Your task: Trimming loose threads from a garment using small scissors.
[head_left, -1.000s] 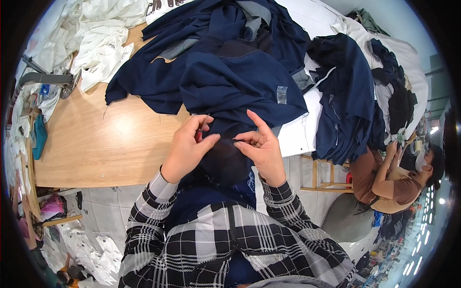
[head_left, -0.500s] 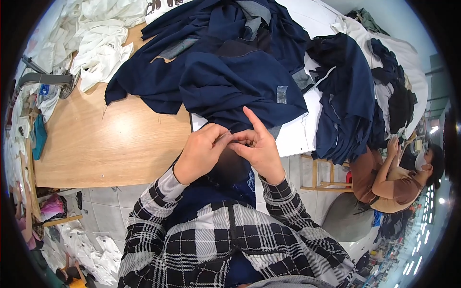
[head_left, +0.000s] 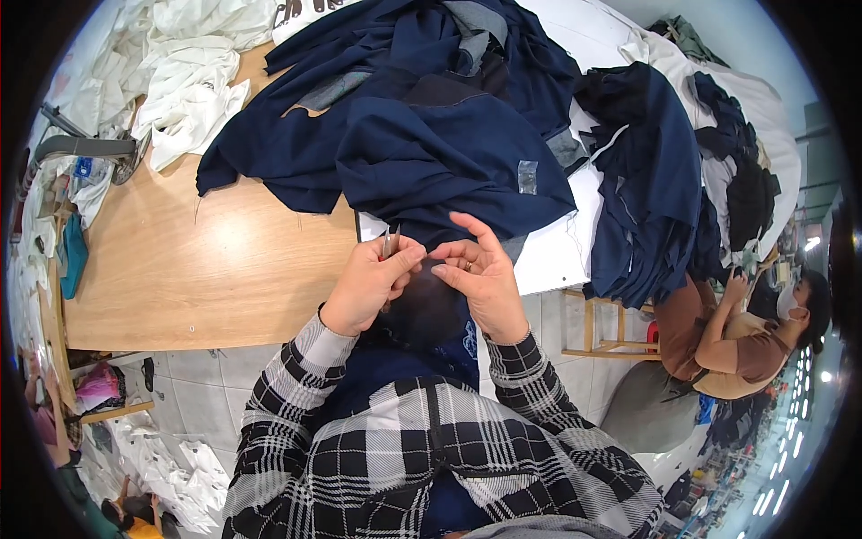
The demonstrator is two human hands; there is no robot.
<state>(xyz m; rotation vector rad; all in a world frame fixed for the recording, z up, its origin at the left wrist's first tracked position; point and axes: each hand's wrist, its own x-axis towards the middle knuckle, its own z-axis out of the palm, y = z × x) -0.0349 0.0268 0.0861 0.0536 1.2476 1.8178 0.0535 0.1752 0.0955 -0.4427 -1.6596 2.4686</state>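
Observation:
My left hand (head_left: pixel 366 286) is closed, with small thread snips (head_left: pixel 387 246) tucked in it, their metal blades pointing up. Its thumb and forefinger are pinched together; anything between the tips is too small to make out. Just beside it, my right hand (head_left: pixel 483 281) is raised with its fingers apart, one finger lifted and the thumb a little away from the nearest fingertip. Dark navy cloth (head_left: pixel 449 166) lies heaped on the table in front of both hands. A piece of clear tape (head_left: pixel 528 177) shows on its right part. A blurred dark patch lies below my fingers.
The wooden tabletop (head_left: pixel 206 260) extends to the left, with white garments (head_left: pixel 193 94) at its far side. More navy pieces (head_left: pixel 646 189) hang over the right edge. A person (head_left: pixel 750 337) in a mask sits at the right, near a wooden stool (head_left: pixel 611 328).
My hands have drawn slightly apart, and the right fingertips have separated. The left hand has turned, so the snips now show. At the right, the seated person's hands have lowered a little.

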